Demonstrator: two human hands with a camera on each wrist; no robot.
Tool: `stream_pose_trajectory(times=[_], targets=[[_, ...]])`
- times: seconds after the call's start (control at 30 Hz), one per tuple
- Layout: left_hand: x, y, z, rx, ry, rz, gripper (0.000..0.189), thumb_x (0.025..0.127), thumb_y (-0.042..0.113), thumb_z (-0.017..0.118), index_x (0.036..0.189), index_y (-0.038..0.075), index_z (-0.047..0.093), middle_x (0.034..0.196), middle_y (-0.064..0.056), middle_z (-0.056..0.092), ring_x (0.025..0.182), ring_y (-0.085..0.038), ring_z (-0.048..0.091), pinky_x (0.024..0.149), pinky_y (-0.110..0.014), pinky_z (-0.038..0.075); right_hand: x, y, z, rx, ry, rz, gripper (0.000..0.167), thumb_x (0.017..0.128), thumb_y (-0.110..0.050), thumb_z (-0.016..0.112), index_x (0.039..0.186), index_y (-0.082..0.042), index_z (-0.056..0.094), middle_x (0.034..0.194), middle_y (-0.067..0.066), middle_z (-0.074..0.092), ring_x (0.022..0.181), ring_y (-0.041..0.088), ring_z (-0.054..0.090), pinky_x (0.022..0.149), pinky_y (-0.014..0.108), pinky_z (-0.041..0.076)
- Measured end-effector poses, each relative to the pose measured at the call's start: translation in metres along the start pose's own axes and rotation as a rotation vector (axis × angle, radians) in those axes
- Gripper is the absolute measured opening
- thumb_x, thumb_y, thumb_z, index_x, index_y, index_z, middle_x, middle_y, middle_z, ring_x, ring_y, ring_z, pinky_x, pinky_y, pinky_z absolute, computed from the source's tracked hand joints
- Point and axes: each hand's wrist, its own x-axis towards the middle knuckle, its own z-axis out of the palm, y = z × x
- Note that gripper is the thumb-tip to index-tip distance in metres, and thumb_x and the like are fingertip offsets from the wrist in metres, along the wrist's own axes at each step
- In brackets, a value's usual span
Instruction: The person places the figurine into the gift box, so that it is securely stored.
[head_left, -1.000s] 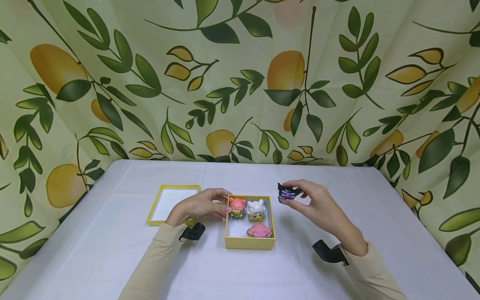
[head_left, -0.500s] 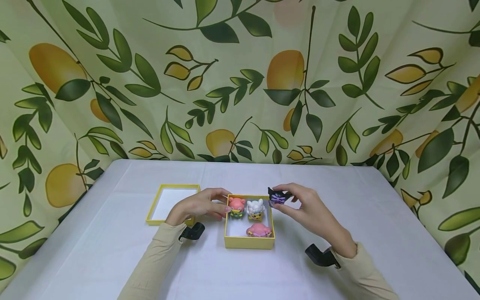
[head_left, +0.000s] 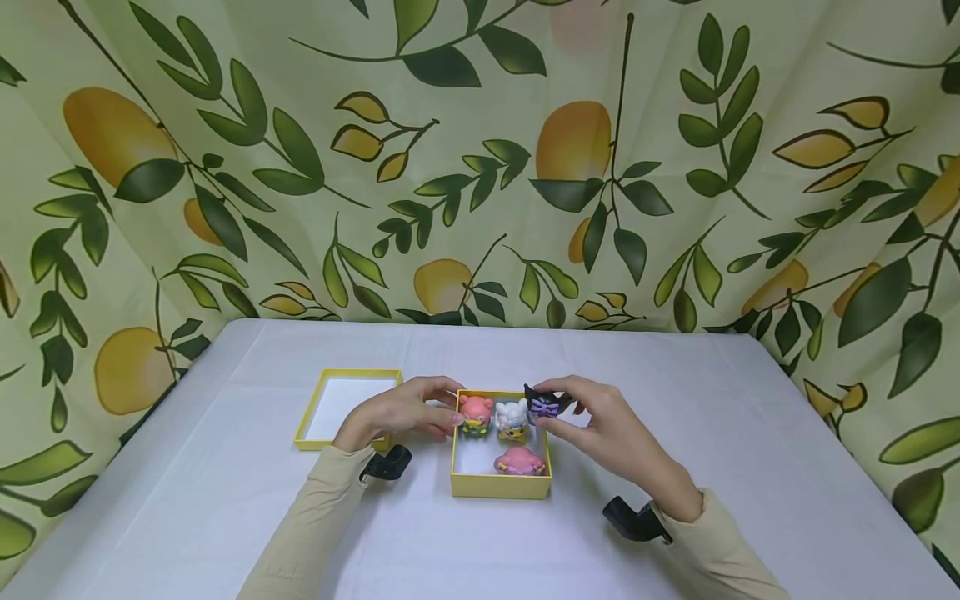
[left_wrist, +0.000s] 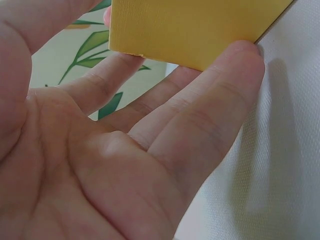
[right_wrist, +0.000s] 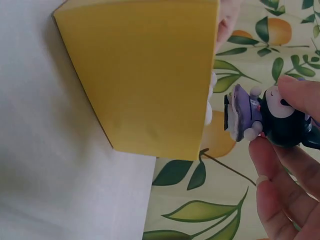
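My right hand [head_left: 603, 421] pinches a small black-and-purple toy figurine [head_left: 543, 403] above the right rim of a yellow open box [head_left: 498, 486]. In the right wrist view, this figurine [right_wrist: 280, 112] has a pale face and a purple skirt, and hangs beside the box's wall [right_wrist: 140, 80]. My left hand [head_left: 401, 410] holds the box at its left side, thumb at the rim and fingers against the outer wall. Inside the box are a coral-pink figurine [head_left: 475, 415] at back left, a white fluffy one [head_left: 512, 419] beside it, and a pink one [head_left: 519, 461] at front right.
A shallow yellow-edged lid [head_left: 348, 408], white inside, lies behind and left of the left hand. All stands on a table with a white cloth [head_left: 675, 375]. A leaf-and-fruit patterned curtain [head_left: 480, 208] hangs behind the table.
My right hand has moved left with the black-and-purple figurine, from right of the box to over its right rim. The left hand and the box have stayed in place.
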Motion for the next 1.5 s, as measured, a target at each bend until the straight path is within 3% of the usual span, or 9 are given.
stream_pose_trajectory(times=[0.4, 0.67, 1.0, 1.27, 1.5], targets=[[0.000, -0.002, 0.001, -0.005, -0.004, 0.008, 0.053, 0.093, 0.020, 0.070, 0.139, 0.004, 0.050, 0.134, -0.019, 0.055, 0.092, -0.021, 0.069, 0.088, -0.035, 0.060, 0.000, -0.009, 0.015, 0.026, -0.046, 0.019, 0.039, 0.082, -0.014, 0.081, 0.118, -0.012, 0.069, 0.108, 0.000, 0.073, 0.086, 0.007, 0.061, 0.068, 0.022, 0.053], [0.001, -0.002, 0.001, -0.017, -0.011, 0.016, 0.052, 0.093, 0.018, 0.070, 0.138, 0.004, 0.050, 0.132, -0.019, 0.055, 0.092, -0.020, 0.069, 0.088, -0.035, 0.060, 0.001, -0.013, 0.021, 0.046, -0.035, 0.007, 0.037, 0.082, -0.016, 0.081, 0.117, -0.012, 0.068, 0.106, -0.003, 0.073, 0.085, 0.003, 0.060, 0.067, 0.026, 0.055], [0.000, -0.003, 0.000, -0.035, -0.014, 0.027, 0.052, 0.093, 0.018, 0.070, 0.138, 0.002, 0.050, 0.130, -0.019, 0.056, 0.091, -0.019, 0.069, 0.088, -0.036, 0.061, 0.009, -0.020, 0.034, 0.115, -0.065, -0.054, 0.036, 0.080, -0.014, 0.081, 0.113, -0.011, 0.067, 0.106, 0.001, 0.073, 0.080, 0.006, 0.061, 0.062, 0.026, 0.057], [-0.001, -0.002, -0.001, -0.009, -0.013, 0.021, 0.053, 0.093, 0.021, 0.070, 0.139, 0.004, 0.050, 0.133, -0.019, 0.055, 0.091, -0.020, 0.069, 0.088, -0.035, 0.061, 0.016, -0.026, 0.048, 0.170, -0.112, -0.103, 0.033, 0.083, -0.013, 0.079, 0.113, -0.010, 0.066, 0.108, 0.003, 0.072, 0.089, 0.008, 0.066, 0.072, 0.025, 0.061], [0.000, -0.001, -0.001, -0.007, -0.020, 0.036, 0.053, 0.093, 0.020, 0.069, 0.139, 0.003, 0.050, 0.132, -0.019, 0.056, 0.091, -0.022, 0.070, 0.088, -0.035, 0.061, 0.018, -0.028, 0.057, 0.194, -0.164, -0.101, 0.031, 0.082, -0.011, 0.079, 0.110, -0.008, 0.067, 0.103, 0.004, 0.071, 0.078, 0.005, 0.063, 0.064, 0.021, 0.059]])
